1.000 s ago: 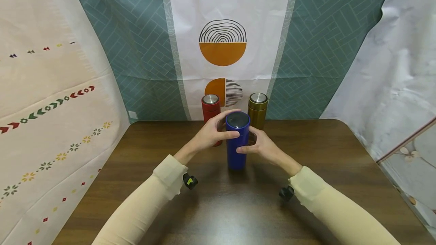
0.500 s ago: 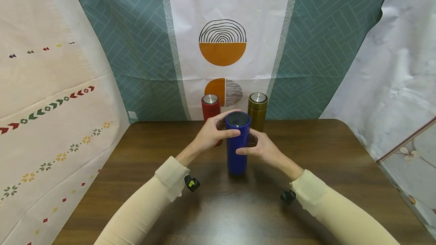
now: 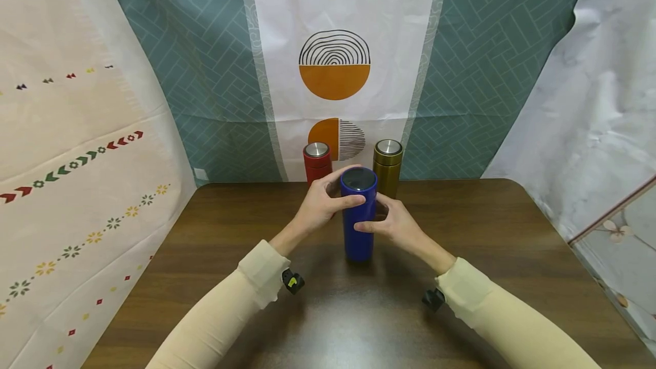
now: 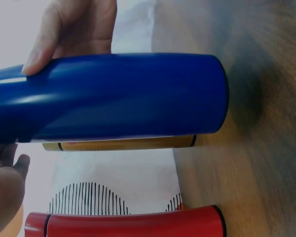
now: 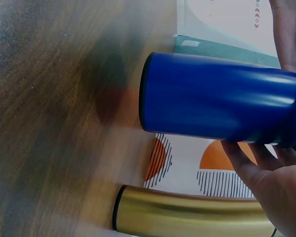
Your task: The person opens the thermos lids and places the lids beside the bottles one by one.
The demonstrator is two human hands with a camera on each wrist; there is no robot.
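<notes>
A blue thermos bottle (image 3: 357, 238) stands upright between the two hands at mid-table, its dark round top facing up. My left hand (image 3: 323, 204) grips it high up near the lid, with the thumb laid across the front. Lower down, on the opposite side, my right hand (image 3: 394, 221) holds the bottle's body, thumb in front and fingers behind. In the left wrist view the blue bottle (image 4: 128, 96) fills the middle, its base close over the wood. The fingers behind the bottle are partly hidden.
Behind the left hand stands a red thermos bottle (image 3: 318, 167) with a silver top. A gold thermos bottle (image 3: 388, 178) is behind the right hand. The brown wooden table (image 3: 246, 204) ends at a patterned cloth backdrop (image 3: 461, 90).
The blue bottle has shifted slightly toward me and to the right. My left thumb and forearm have moved a little to the right; the red and gold bottles have stayed put.
</notes>
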